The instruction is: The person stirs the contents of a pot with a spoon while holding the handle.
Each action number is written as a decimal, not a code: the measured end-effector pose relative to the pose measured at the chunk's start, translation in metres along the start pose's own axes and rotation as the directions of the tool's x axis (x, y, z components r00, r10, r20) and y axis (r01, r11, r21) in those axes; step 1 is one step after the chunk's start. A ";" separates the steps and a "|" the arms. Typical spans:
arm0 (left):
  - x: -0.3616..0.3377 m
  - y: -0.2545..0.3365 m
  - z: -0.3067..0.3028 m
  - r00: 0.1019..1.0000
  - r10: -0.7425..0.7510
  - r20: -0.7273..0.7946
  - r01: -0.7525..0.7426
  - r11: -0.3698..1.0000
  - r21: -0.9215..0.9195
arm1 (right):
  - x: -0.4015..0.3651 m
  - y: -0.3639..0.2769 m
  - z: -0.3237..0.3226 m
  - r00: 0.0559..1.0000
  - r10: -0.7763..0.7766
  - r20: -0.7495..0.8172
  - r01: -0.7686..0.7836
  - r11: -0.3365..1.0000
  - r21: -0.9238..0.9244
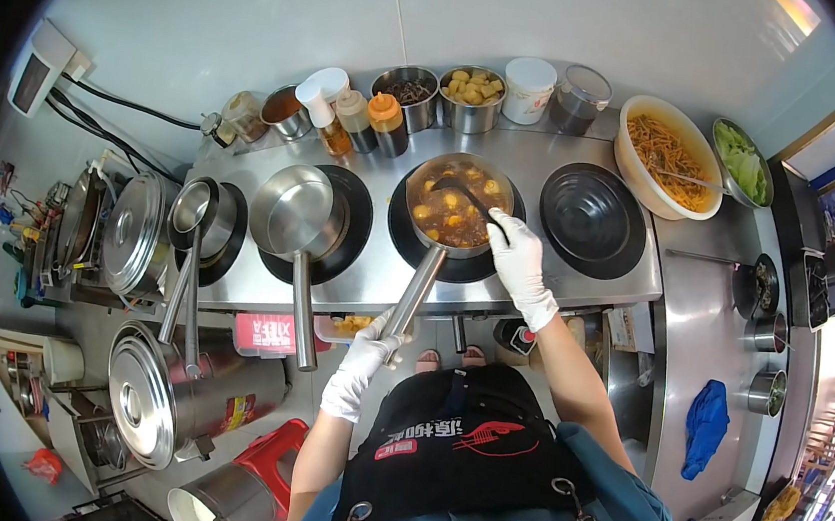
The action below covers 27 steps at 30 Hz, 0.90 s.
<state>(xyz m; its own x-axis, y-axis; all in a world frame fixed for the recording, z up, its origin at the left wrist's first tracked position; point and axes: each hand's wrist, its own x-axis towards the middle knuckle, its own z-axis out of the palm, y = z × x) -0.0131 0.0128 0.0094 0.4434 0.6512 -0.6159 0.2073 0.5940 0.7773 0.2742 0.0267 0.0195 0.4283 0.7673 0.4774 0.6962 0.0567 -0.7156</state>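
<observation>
My left hand (364,354), in a white glove, is wrapped round the long metal handle (420,291) of a saucepan. The saucepan (414,222) rests on a black round burner and holds brown liquid with yellowish chunks (451,229). In my right hand (518,260), also gloved, is the upper end of a black ladle (478,204), whose head dips into the liquid. An empty black bowl (593,217) sits on the counter just right of the saucepan.
Left on the counter (378,257) stand an empty saucepan (294,210) and another pan (226,212), handles over the front edge. Squeeze bottles (386,117) and metal pots line the back. A large bowl of orange-brown strips (673,160) and a bowl of greens (741,163) are at right.
</observation>
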 end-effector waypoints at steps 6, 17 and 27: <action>0.001 -0.001 0.000 1.000 -0.011 0.006 0.011 0.998 -0.054 | 0.005 0.001 -0.041 0.996 0.082 -0.027 -0.081 0.997 0.015; 0.002 -0.003 -0.002 1.000 -0.001 -0.003 0.001 1.000 -0.014 | -0.001 0.009 -0.065 0.999 0.046 -0.004 -0.046 0.997 -0.064; 0.001 -0.002 -0.003 1.000 -0.007 0.005 0.007 1.000 0.021 | -0.001 -0.008 -0.074 0.971 -0.001 0.240 0.065 0.963 -0.262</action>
<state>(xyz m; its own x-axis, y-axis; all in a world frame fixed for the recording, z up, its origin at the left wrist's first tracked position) -0.0153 0.0135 0.0068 0.4467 0.6446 -0.6204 0.2288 0.5881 0.7757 0.3108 -0.0220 0.0624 0.2773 0.8979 0.3418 0.8493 -0.0627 -0.5242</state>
